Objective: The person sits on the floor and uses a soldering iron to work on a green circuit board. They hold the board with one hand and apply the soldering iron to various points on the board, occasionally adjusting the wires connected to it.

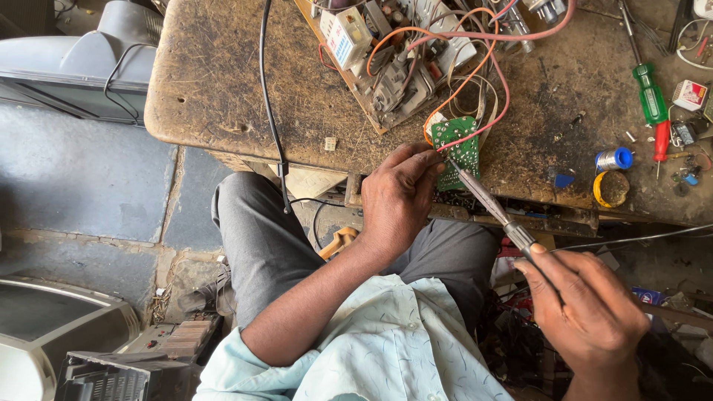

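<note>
My left hand (397, 197) pinches the lower left edge of a small green circuit board (459, 148) at the front edge of the worn wooden bench (215, 82). My right hand (587, 308) grips the handle of a soldering iron (486, 202), and the iron's tip touches the green board near my left fingertips. Red and orange wires (486, 70) run from the green board up to a larger chassis board (394, 63) crowded with components.
A green-handled screwdriver (652, 100) and a red tool lie at the right. A blue solder spool (615, 158) and a yellow ring (610, 188) sit near the front edge. A black cable (269, 96) hangs over the bench. Old television sets (82, 63) stand on the floor at left.
</note>
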